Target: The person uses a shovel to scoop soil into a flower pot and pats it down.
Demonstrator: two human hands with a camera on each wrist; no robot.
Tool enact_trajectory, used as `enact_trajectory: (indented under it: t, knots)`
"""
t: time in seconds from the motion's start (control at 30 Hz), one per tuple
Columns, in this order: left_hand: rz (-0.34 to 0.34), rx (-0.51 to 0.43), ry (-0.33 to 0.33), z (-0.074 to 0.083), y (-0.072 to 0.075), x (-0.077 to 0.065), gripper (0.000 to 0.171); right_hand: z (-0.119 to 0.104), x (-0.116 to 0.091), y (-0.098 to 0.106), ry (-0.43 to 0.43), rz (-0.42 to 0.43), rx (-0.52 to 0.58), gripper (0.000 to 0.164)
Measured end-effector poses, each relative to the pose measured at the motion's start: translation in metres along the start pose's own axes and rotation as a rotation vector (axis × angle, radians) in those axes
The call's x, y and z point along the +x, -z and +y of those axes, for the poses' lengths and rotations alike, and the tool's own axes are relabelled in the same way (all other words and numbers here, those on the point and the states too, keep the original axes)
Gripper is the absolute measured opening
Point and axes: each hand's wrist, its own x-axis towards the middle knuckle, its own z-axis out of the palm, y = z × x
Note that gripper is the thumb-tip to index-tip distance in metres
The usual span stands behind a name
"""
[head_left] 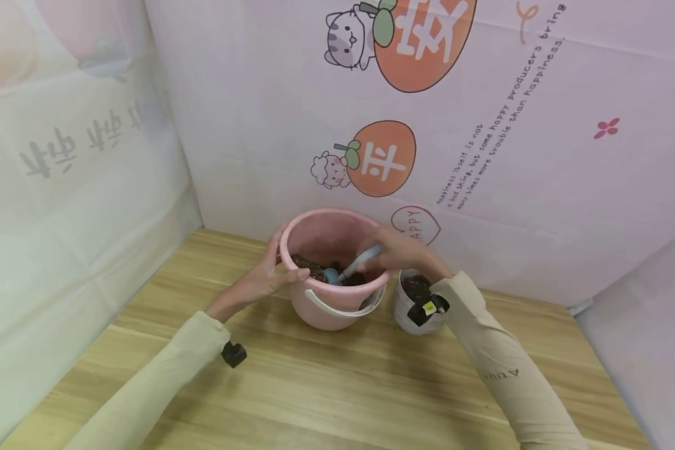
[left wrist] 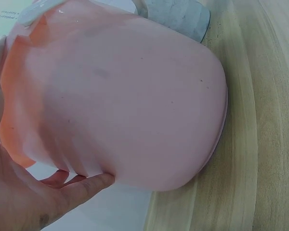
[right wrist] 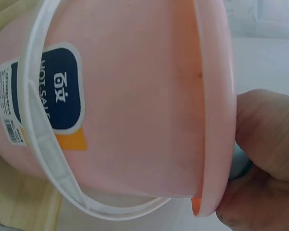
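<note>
A pink bucket (head_left: 320,309) with a white handle (right wrist: 58,168) stands on the table, dark soil (head_left: 310,267) inside it. My left hand (head_left: 264,276) grips the bucket at its left rim, thumb over the edge. In the left wrist view, the fingers (left wrist: 89,186) of that hand press against the bucket's outer wall. At the right side of the opening, my right hand (head_left: 400,249) holds a small trowel by its light blue handle (head_left: 365,256). The trowel's blue blade (head_left: 331,275) is down at the soil, partly hidden.
A whitish pot (head_left: 403,312) with dark soil stands close to the bucket's right, under my right wrist. Printed cloth walls (head_left: 259,125) rise behind and at both sides of the wooden table (head_left: 315,387).
</note>
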Motion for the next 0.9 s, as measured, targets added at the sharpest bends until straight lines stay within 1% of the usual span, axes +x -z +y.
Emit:
enact_trajectory:
  t: [0.2, 0.33, 0.47, 0.67, 0.8, 0.9]
  knots:
    - [0.000, 0.003, -0.008, 0.002, 0.000, 0.000, 0.114, 0.001, -0.002, 0.000, 0.003, 0.023, -0.014, 0.005]
    - [-0.002, -0.006, -0.015, 0.001, 0.000, 0.000, 0.115, 0.002, -0.003, -0.001, -0.003, 0.067, -0.026, 0.006]
    - [-0.003, -0.019, -0.027, 0.002, 0.000, -0.001, 0.115, 0.005, -0.005, -0.002, -0.010, 0.106, -0.017, 0.010]
    - [0.005, -0.017, -0.018, 0.003, 0.000, 0.000, 0.118, 0.009, -0.007, 0.000, 0.021, 0.132, 0.018, 0.011]
    - [0.005, -0.017, -0.023, 0.003, 0.000, 0.000, 0.122, 0.015, -0.009, 0.001, 0.061, 0.133, 0.033, 0.011]
    - [0.004, -0.015, -0.022, 0.003, 0.000, -0.001, 0.124, 0.018, -0.010, 0.003, 0.073, 0.134, 0.043, 0.011]
